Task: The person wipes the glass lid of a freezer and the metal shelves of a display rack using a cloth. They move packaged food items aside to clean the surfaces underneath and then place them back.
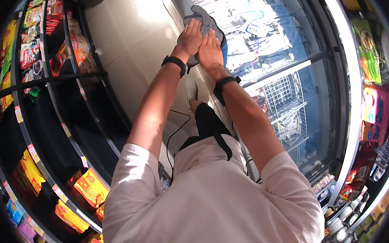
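A grey cloth (202, 17) with dark edging and some blue at its side lies over the near frame of a glass-topped chest freezer (297, 43). My left hand (191, 38) is on the cloth with its fingers stretched forward over it. Close beside it, my right hand (210, 51) also holds the cloth, fingers extended and nearly touching the left ones. Both palms face down and hide part of the cloth. A black band circles each wrist. Under the freezer's glass lie many packaged goods (256, 32) in white wire baskets (282, 93).
Dark shelves (46, 132) with snack packets (91, 188) run along the left. A tiled floor (124, 41) lies between shelves and freezer, with a black cable (178, 129) on it. More packaged goods (367, 51) line a lit shelf at right.
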The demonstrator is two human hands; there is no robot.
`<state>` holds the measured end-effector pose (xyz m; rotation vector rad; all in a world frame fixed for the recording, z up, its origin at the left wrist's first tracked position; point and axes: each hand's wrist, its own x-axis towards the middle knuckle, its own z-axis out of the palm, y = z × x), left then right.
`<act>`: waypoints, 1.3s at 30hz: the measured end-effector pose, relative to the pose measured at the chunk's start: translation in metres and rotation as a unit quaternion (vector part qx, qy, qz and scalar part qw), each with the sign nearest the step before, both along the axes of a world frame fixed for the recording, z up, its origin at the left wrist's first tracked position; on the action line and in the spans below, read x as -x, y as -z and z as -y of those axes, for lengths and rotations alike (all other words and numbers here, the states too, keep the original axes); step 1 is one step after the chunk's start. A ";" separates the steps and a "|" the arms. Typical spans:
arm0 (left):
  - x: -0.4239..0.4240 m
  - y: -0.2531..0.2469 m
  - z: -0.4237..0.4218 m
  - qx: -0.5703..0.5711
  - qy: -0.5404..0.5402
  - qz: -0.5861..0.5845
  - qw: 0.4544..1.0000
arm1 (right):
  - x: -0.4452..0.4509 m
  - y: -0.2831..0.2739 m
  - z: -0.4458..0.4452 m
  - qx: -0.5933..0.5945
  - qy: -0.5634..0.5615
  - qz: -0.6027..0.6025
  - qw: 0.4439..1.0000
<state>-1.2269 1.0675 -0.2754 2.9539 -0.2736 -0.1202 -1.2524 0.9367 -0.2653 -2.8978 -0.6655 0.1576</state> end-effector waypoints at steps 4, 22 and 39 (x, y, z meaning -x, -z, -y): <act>-0.039 0.001 -0.036 0.004 0.020 0.068 0.997 | -0.036 -0.006 -0.032 -0.001 -0.007 -0.004 1.000; -0.191 -0.025 -0.135 -0.178 0.022 -0.045 0.983 | -0.170 0.008 -0.147 -0.125 0.063 0.093 0.986; -0.205 -0.026 -0.143 -0.134 0.042 -0.076 0.987 | -0.192 -0.010 -0.151 -0.091 0.066 0.041 0.993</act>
